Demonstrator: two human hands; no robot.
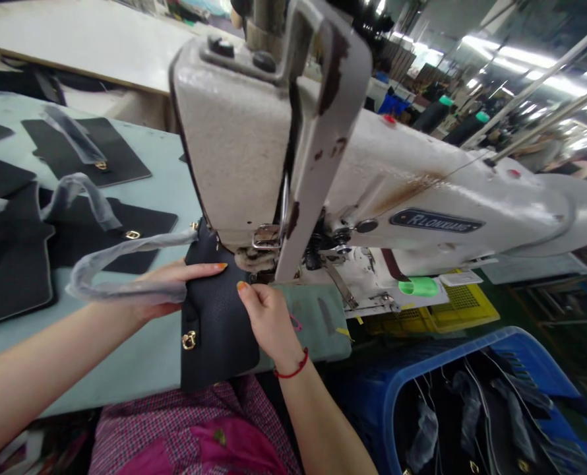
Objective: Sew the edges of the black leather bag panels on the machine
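A dark navy leather bag panel (pixel 219 323) with gold ring fittings lies on the table under the head of a white sewing machine (pixel 323 165). My left hand (pixel 175 280) lies flat on the panel's left edge, index finger stretched toward the needle, with the panel's plastic-wrapped handle (pixel 120 264) looping over it. My right hand (pixel 268 320) pinches the panel's right side just in front of the presser foot (pixel 264 241), fingers closed on the leather. The needle itself is hidden behind the machine head.
Several more black panels with wrapped handles (pixel 86 152) lie spread on the light blue table (pixel 140 359) to the left. A blue plastic crate (pixel 471 402) holding finished pieces stands at lower right, a yellow basket (pixel 452 310) behind it.
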